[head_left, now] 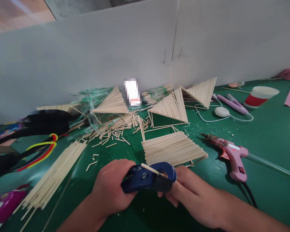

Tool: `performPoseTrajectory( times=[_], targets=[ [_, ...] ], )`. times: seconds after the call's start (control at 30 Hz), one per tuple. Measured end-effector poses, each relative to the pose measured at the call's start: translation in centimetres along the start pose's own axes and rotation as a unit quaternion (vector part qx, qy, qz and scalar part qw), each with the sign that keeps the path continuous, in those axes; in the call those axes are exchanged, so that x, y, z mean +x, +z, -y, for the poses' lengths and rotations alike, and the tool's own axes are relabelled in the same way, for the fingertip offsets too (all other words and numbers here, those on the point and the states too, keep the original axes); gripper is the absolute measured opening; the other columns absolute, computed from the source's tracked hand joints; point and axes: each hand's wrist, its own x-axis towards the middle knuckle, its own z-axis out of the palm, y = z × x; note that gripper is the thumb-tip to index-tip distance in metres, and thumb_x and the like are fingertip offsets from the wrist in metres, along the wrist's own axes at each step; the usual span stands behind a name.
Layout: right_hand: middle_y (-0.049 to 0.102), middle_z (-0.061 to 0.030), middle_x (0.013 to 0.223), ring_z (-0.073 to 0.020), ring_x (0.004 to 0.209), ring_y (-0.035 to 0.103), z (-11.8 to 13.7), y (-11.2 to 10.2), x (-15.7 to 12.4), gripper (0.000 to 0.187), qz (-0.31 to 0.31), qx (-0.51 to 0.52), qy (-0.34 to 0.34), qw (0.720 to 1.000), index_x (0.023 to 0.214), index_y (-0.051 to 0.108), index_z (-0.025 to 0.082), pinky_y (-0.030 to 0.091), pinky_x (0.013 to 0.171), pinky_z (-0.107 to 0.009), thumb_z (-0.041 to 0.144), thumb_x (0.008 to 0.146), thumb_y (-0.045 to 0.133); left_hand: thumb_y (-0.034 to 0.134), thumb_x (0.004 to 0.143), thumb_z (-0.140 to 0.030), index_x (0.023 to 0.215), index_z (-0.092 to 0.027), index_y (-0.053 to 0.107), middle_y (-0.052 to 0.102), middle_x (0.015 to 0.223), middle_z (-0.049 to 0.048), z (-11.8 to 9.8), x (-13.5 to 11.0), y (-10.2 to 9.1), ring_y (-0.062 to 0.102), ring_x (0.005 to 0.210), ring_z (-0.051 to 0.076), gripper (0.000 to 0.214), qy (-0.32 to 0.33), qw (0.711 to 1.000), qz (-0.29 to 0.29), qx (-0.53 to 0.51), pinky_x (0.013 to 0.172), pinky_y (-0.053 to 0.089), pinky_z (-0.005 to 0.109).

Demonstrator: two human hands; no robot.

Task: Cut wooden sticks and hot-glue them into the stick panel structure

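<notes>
My left hand is wrapped round the handles of a blue cutter low in the middle of the view. A thin wooden stick lies across the cutter's jaw, and my right hand pinches that stick at the jaw's far side. Just beyond the cutter lies a flat panel of glued sticks on the green table.
A pink glue gun lies to the right. A long bundle of sticks and short offcuts lie left. Triangular stick panels stand behind. A red cup, a white puck and black-handled tools sit around. A grey partition closes the back.
</notes>
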Motion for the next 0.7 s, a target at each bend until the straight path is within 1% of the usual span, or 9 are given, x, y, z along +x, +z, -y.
performPoseTrajectory(
  times=[0.1,0.17,0.2,0.27,0.37,0.43,0.57,0.7],
  targets=[
    [0.05,0.0028,0.061,-0.0077,0.051,0.04,0.6,-0.6,0.1,0.04,0.063,0.119,0.049,0.99,0.08,0.057,0.016,0.034,0.049,-0.019,0.037,0.1,0.029,0.06,0.072,-0.027,0.1,-0.021,0.055,0.068,0.08,0.0027,0.2,-0.1,0.2,0.066,0.068,0.018,0.029,0.013,1.0,-0.008,-0.003,0.063,0.052,0.029],
    [0.044,0.0044,0.057,-0.0081,0.05,0.037,0.6,-0.8,0.1,0.045,0.087,0.142,0.052,0.985,0.082,0.058,0.016,0.032,0.048,-0.019,0.043,0.101,0.028,0.06,0.071,-0.027,0.1,-0.022,0.055,0.068,0.081,0.0028,0.4,-0.3,0.4,0.066,0.07,0.019,0.03,0.002,1.0,-0.004,-0.01,0.065,0.052,0.03],
    [0.04,0.0051,0.056,-0.0084,0.05,0.037,0.6,-0.9,0.1,0.047,0.082,0.13,0.045,0.987,0.081,0.058,0.016,0.032,0.048,-0.019,0.045,0.101,0.027,0.06,0.07,-0.027,0.101,-0.022,0.055,0.068,0.082,0.0028,0.4,-0.4,0.6,0.066,0.071,0.019,0.031,-0.007,1.0,0.002,-0.014,0.066,0.052,0.03],
    [0.037,0.0053,0.057,-0.0084,0.05,0.036,0.2,-0.7,0.1,0.048,0.045,0.066,0.017,0.997,0.076,0.056,0.016,0.031,0.049,-0.02,0.046,0.101,0.028,0.059,0.07,-0.026,0.102,-0.023,0.055,0.069,0.084,0.0028,0.5,-0.5,0.8,0.067,0.073,0.02,0.032,-0.023,0.999,0.016,-0.02,0.068,0.053,0.031],
    [0.045,0.0032,0.063,-0.0095,0.056,0.042,-0.5,-0.3,0.2,0.036,-0.021,-0.053,-0.027,0.998,0.074,0.051,0.018,0.033,0.053,-0.021,0.036,0.1,0.034,0.058,0.07,-0.025,0.103,-0.024,0.054,0.069,0.088,0.0032,0.5,-0.4,1.0,0.067,0.076,0.021,0.034,-0.034,0.999,0.025,-0.023,0.069,0.053,0.032],
    [0.05,0.0025,0.067,-0.0107,0.06,0.046,-1.0,-0.1,0.2,0.028,-0.037,-0.098,-0.047,0.993,0.077,0.05,0.019,0.035,0.058,-0.022,0.03,0.099,0.037,0.058,0.07,-0.025,0.104,-0.024,0.053,0.069,0.088,0.0037,0.5,-0.3,1.0,0.067,0.077,0.022,0.035,-0.033,0.999,0.025,-0.018,0.069,0.053,0.033],
    [0.051,0.0026,0.068,-0.0109,0.061,0.047,-1.2,0.1,0.3,0.024,-0.049,-0.112,-0.063,0.991,0.079,0.05,0.02,0.036,0.059,-0.022,0.026,0.098,0.036,0.058,0.071,-0.026,0.103,-0.024,0.053,0.068,0.085,0.0029,0.5,-0.5,1.0,0.066,0.075,0.021,0.033,-0.036,0.999,0.033,-0.021,0.068,0.052,0.033],
    [0.052,0.0026,0.068,-0.0106,0.062,0.049,-1.1,0.3,0.2,0.024,-0.059,-0.107,-0.067,0.99,0.078,0.051,0.02,0.037,0.06,-0.021,0.024,0.097,0.037,0.059,0.071,-0.027,0.098,-0.023,0.056,0.067,0.083,0.0032,0.5,-1.0,0.9,0.065,0.075,0.021,0.028,-0.058,0.997,0.042,-0.027,0.067,0.051,0.033]
  ],
)
